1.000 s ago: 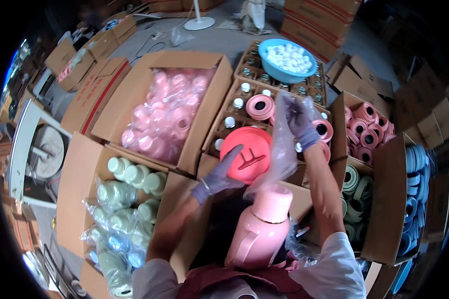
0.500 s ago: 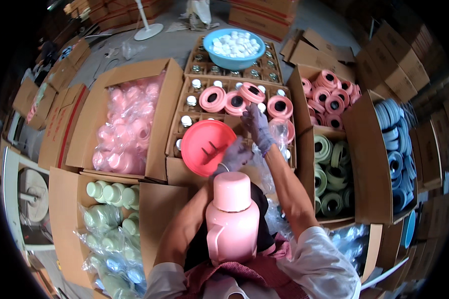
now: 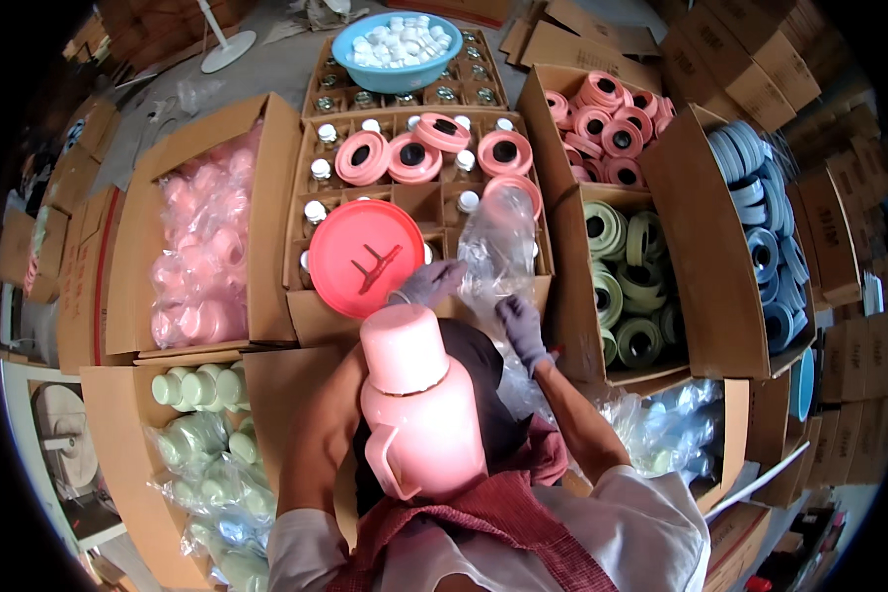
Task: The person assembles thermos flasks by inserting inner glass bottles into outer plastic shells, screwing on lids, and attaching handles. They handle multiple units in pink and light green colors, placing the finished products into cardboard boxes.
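Observation:
A pink vacuum flask with a pink cup lid stands slightly tilted in my lap. Above its lid my left hand, in a grey-purple glove, holds nothing that shows; its fingers stretch rightward, partly apart. My right hand, gloved alike, has its fingers curled against the lower part of a clear plastic bag. That bag lies crumpled over the right side of a divided carton. A round red dish-like piece with dark brown marks rests on the carton, just beyond my left hand.
Pink rings and several white-capped bottles occupy the divided carton. A blue basin of white caps sits behind. Cartons of bagged pink parts and green parts flank my left; green rings and blue rings my right.
My right hand has come back from the bottles to the plastic bag, which now spreads higher over the carton. My left hand stays beside the red piece. The whole view has shifted.

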